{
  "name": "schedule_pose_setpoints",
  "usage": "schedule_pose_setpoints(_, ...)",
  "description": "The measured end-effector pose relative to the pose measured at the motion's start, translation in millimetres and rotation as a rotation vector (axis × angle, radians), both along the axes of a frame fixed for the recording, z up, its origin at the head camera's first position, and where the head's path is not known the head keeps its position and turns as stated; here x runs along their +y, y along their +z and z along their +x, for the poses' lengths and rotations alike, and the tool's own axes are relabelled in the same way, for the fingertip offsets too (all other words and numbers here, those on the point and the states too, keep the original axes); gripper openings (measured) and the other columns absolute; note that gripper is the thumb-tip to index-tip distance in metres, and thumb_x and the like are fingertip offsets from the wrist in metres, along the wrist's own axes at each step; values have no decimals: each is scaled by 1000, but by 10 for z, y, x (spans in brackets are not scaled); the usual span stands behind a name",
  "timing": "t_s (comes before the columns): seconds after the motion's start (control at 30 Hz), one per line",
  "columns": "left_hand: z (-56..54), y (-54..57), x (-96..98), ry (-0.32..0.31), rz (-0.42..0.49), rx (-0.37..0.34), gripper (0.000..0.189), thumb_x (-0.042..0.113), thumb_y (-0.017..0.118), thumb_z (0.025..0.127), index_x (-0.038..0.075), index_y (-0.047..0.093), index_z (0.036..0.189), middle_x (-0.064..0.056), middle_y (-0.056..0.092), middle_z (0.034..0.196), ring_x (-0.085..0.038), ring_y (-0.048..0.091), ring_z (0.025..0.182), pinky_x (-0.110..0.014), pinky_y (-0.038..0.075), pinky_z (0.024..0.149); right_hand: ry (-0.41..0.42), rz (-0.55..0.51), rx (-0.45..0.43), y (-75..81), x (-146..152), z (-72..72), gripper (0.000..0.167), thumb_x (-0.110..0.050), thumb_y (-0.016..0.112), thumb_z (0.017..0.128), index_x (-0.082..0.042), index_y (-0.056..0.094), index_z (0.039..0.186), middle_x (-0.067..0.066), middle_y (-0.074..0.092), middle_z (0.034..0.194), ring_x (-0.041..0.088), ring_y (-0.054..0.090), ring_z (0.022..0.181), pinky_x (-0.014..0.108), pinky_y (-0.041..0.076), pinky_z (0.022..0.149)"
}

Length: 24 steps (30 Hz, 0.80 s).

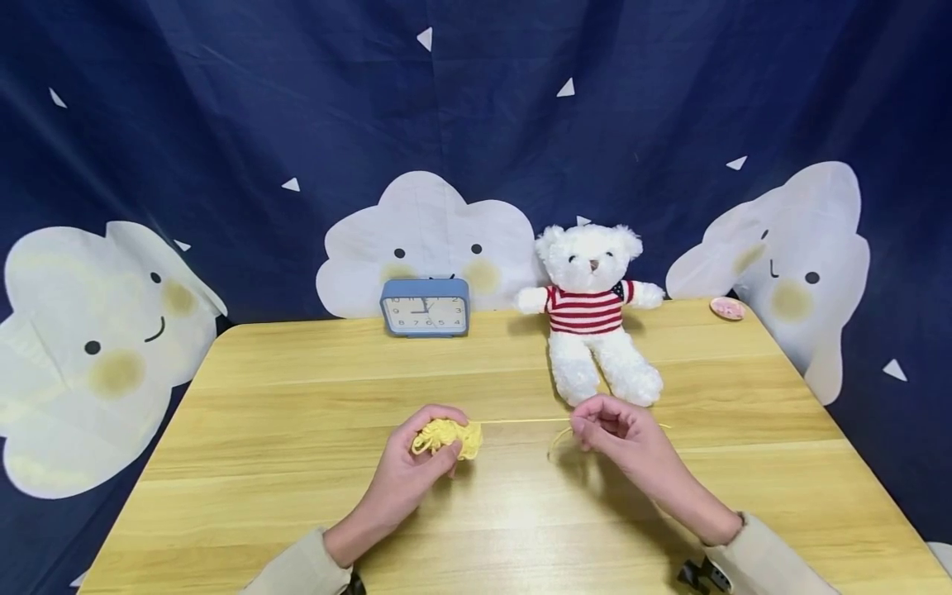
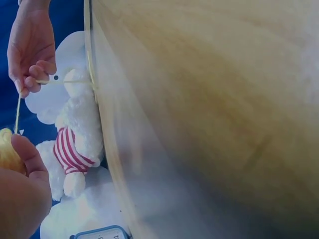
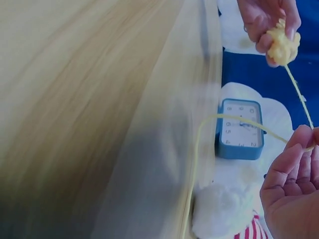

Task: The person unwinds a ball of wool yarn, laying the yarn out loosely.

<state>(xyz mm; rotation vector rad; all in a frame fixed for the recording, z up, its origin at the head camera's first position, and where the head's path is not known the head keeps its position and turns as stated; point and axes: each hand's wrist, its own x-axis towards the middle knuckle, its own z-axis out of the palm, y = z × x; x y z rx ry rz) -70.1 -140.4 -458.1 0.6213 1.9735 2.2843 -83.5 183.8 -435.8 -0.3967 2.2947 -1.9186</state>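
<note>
Yellow strand [image 1: 516, 421] stretching from left hand [image 1: 405, 473] to right hand [image 1: 638, 442]

A person in pale sleeves [image 1: 301, 568] is holding both hands above a wood-grained surface [image 1: 283, 430]. The left hand is gripping a yellow yarn bundle [image 1: 446, 434] near the middle, thumb and fingers curling around it. The strand is leaving the bundle and running straight across to the right hand, which is pinching it between thumb and fingertips. Past that pinch, a loose length is curving away; where it is ending is hard to make out.

A white teddy bear [image 1: 595, 277] wearing a red-and-white striped sweater [image 1: 586, 312] is sitting on the far side, just beyond the right hand. To its left, a blue clock [image 1: 426, 312] is standing near the far edge; to its right, a small pink oval object [image 1: 727, 309] is lying near the far right corner. A dark blue curtain [image 1: 335, 99] is hanging behind.
</note>
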Motion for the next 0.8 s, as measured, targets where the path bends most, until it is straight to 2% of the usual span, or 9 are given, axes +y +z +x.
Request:
schedule_pose_setpoints(0.2,-4,2,-26,-32,55,44,29,-15,57,100,-9,64,127,-28,57,130,-21,63,94,-28,63,70,-7,-2,5,-38,71,-4,18,-4,69,106,13,67,110,21,72,97,25,72,82,33,65,76)
schedule_pose_setpoints(0.27,-6,9,-38,-58,80,26,31,-17,52,95,-11,62,125,-29,55,132,-23,62,100,-29,64,73,-10,5,11,-55,92,-2,19,-4,69,106,14,67,110,19,73,96,25,71,81,32,64,75)
schedule_pose_setpoints(0.37,0,27,-47,-82,101,-47,30,-13,52,93,-13,58,123,-30,50,133,-24,60,104,-30,63,78,-19,12,14,-72,125,7,19,-4,69,106,15,66,111,18,73,96,25,71,81,32,64,74)
schedule_pose_setpoints(0.47,10,42,-34,-43,73,-112,27,-9,64,96,-12,56,121,-30,49,134,-22,60,107,-26,62,85,-27,7,17,-73,162,18,19,-3,68,106,15,66,112,15,74,97,24,72,82,31,64,75)
schedule_pose_setpoints(0.57,13,45,-11,13,29,-128,34,-7,76,95,-9,57,122,-29,53,127,-21,64,102,-27,64,85,-32,-6,23,-63,206,24,17,0,67,106,16,65,112,14,74,97,21,72,84,30,64,76)
schedule_pose_setpoints(0.7,15,34,-3,61,18,-109,41,-9,75,96,-5,58,133,-27,57,120,-30,69,94,-37,68,82,-57,-4,18,-59,285,29,16,2,65,106,16,65,113,12,73,97,18,71,84,29,64,76)
schedule_pose_setpoints(0.8,4,22,-20,94,20,-99,47,-10,73,98,-1,59,142,-29,57,123,-35,69,93,-43,68,82,-95,23,11,-67,359,38,17,-1,66,107,15,66,114,10,73,94,16,69,83,27,62,75)
